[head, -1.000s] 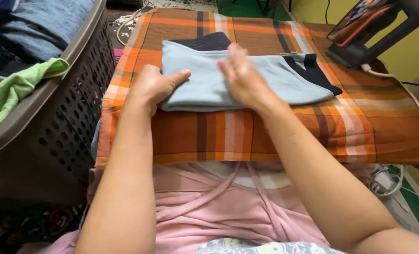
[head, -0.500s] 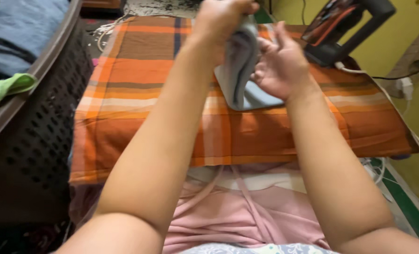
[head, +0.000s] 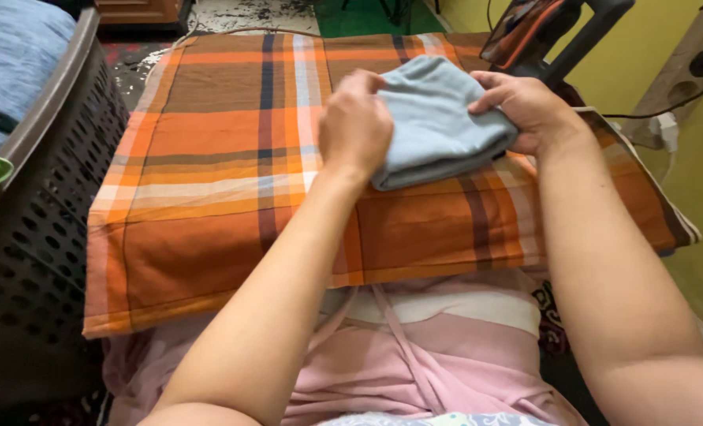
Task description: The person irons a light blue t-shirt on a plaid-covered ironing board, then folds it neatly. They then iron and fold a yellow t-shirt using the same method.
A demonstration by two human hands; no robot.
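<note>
Orange plaid cloth (head: 209, 197) covers the bench, with yellow-green walls to the right and a dark perforated laundry basket (head: 44, 197) standing at the left edge, blue fabric heaped in it. Over the right half of the plaid, both hands hold a folded light blue garment (head: 438, 126). A second ago it lay spread flat under two open palms, beside a dark piece that no longer shows; half a second ago it hung lifted between the hands; now it is a compact, thick bundle, its lower edge touching or just above the cloth, which suggests the folding is finished or nearly so. The left hand (head: 355, 130) is curled over the bundle's left end, knuckles up, fingers closed on the fabric. The right hand (head: 525, 106) grips the right end, thumb on top and fingers tucked beneath. Behind the right hand an iron (head: 548, 31) with a dark handle and orange body stands at the far right corner, its cord trailing toward a socket on the wall. Pink fabric (head: 414, 355) lies across the person's lap below the bench's near edge.
</note>
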